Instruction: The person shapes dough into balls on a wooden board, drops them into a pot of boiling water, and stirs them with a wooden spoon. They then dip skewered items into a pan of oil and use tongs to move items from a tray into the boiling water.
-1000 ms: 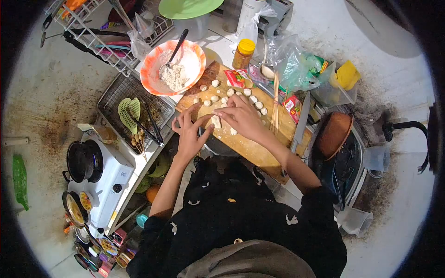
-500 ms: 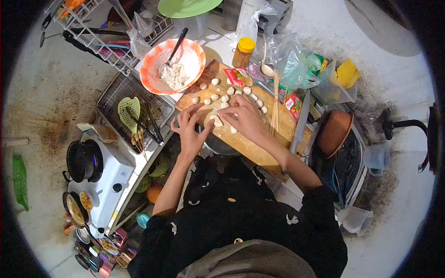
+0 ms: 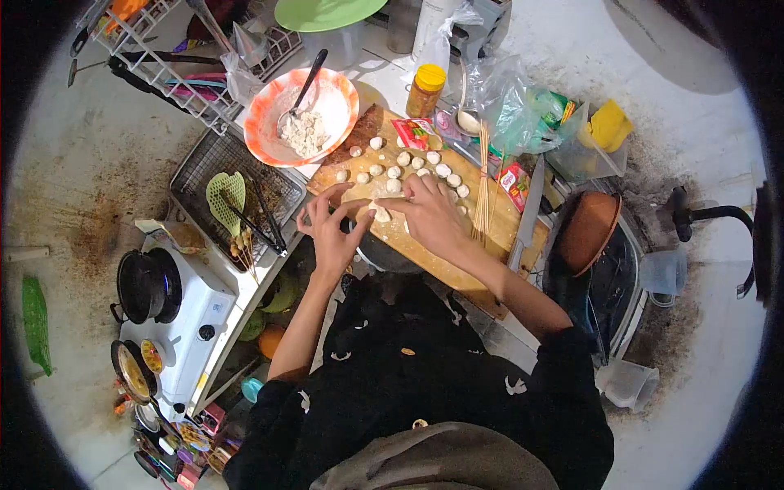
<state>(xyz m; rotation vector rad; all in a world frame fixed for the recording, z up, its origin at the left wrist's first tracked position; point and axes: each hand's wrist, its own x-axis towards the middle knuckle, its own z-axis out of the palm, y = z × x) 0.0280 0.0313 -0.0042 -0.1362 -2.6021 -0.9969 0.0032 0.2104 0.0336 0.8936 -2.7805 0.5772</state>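
My left hand [image 3: 333, 237] pinches a small piece of pale dough [image 3: 380, 213] between thumb and fingertips over the near edge of the wooden board [image 3: 457, 265]. From the right, my right hand [image 3: 431, 216] reaches in, its fingertips touching or very near the same dough, with the index and thumb partly covering it. Several small round dough balls [image 3: 394, 172] lie on the board just beyond my hands. An orange and white bowl [image 3: 257, 122] behind the board holds crumbly dough [image 3: 304, 135] and a dark-handled spoon [image 3: 309, 82].
Skewers [image 3: 483, 188], a large knife [image 3: 531, 208] and red packets [image 3: 514, 184] lie on the board's right side. A yellow-lidded jar [image 3: 425, 91] stands behind. Left are a wire-racked tray [image 3: 192, 167] and a stove [image 3: 204, 298]; a brown bowl [image 3: 590, 233] sits right.
My right hand has shifted slightly left and down, its fingers closer to the dough and my left fingertips. My left hand stays almost in place.
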